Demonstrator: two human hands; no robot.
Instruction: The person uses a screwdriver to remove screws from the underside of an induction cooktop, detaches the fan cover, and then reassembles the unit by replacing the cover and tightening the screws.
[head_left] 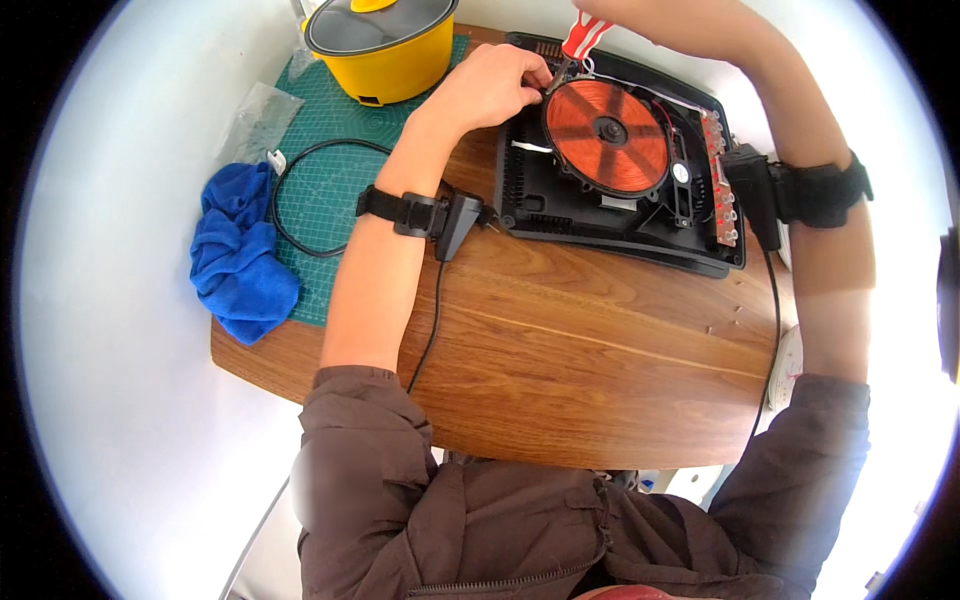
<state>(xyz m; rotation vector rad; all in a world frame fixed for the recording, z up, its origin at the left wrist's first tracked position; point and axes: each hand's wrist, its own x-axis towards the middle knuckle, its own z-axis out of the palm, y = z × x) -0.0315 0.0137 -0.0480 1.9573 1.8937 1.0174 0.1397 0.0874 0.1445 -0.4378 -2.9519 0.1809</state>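
My right hand (pixel 640 18), partly cut off at the top edge, grips a red-and-white screwdriver (pixel 586 32), its shaft angled down to the back left of an opened black appliance housing (pixel 540 215). My left hand (pixel 495 82) is pinched beside that shaft, at the rim of a round copper coil (pixel 585 140) mounted in the housing; whatever is between those fingertips is too small to make out. A strip board with several small clear posts (pixel 728 215) runs along the housing's right side.
A yellow pot with lid (pixel 385 65) stands at the back left on a green mat (pixel 320 285), with a clear bag (pixel 255 120), a coiled black cable (pixel 280 225) and a blue cloth (pixel 240 260). Several small screws (pixel 738 310) lie on the wooden table (pixel 560 370). White walls surround it.
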